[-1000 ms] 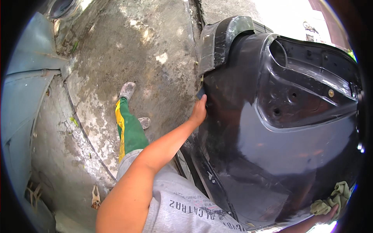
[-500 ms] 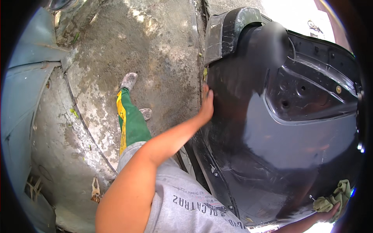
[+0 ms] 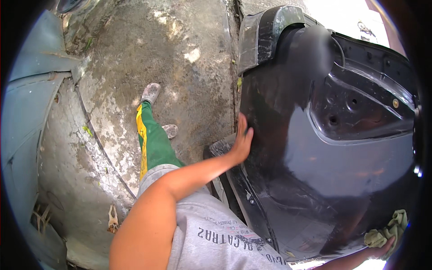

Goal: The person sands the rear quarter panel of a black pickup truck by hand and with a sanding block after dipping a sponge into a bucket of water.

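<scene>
A large black glossy vehicle panel (image 3: 342, 175) fills the right side, with recessed sections, holes and a gray-black arched piece (image 3: 267, 38) at its upper left. My left hand (image 3: 240, 141) rests along the panel's left edge, fingers stretched upward and slightly apart; its palm side is hidden. My right hand (image 3: 383, 247), at the lower right edge of the view, grips a crumpled olive-green cloth (image 3: 392, 227) against the panel's near right side. Part of the panel's upper middle is blurred.
A blue-gray metal surface (image 3: 31, 112) runs along the left. Stained concrete ground (image 3: 112, 58) lies between it and the panel, with a small dog (image 3: 112, 218) lying at lower left. A small bicycle or motorbike (image 3: 365, 29) shows in the distant bright area.
My left hand went slightly up, then moved down along the panel's edge, fingers now more stretched. A small dark blue piece seen at its fingertips earlier no longer shows. My right hand still holds the cloth.
</scene>
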A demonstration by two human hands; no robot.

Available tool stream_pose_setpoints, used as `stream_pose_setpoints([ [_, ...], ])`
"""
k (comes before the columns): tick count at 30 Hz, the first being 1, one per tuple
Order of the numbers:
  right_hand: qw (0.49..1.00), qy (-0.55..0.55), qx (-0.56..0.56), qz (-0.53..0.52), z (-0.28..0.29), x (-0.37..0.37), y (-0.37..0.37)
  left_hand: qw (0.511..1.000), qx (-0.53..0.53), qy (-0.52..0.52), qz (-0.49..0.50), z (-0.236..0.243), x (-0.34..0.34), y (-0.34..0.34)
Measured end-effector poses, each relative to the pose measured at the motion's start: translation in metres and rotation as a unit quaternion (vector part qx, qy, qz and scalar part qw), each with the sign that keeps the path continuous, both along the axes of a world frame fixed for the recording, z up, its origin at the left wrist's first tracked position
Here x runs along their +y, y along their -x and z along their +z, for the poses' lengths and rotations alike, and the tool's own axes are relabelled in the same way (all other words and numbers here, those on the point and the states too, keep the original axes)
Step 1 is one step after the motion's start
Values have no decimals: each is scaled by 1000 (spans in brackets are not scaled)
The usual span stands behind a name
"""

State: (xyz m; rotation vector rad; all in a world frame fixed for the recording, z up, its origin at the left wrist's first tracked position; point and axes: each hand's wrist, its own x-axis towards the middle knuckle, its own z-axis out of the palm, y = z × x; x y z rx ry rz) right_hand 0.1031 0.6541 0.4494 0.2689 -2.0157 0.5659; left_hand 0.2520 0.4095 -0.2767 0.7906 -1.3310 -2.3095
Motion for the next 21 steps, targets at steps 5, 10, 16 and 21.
stream_pose_setpoints([
  [5,1000,-4,-4,-5,2,6,-3,999,-14,-26,-16,21,14,-3],
  [10,1000,-19,-14,-1,7,4,1,997,24,3,74,22,-103,62],
  [16,996,18,-90,4,19,12,-7,994,96,59,-12,67,25,-28],
  [21,993,-111,29,-21,14,19,5,995,54,-71,42,13,-69,44],
])
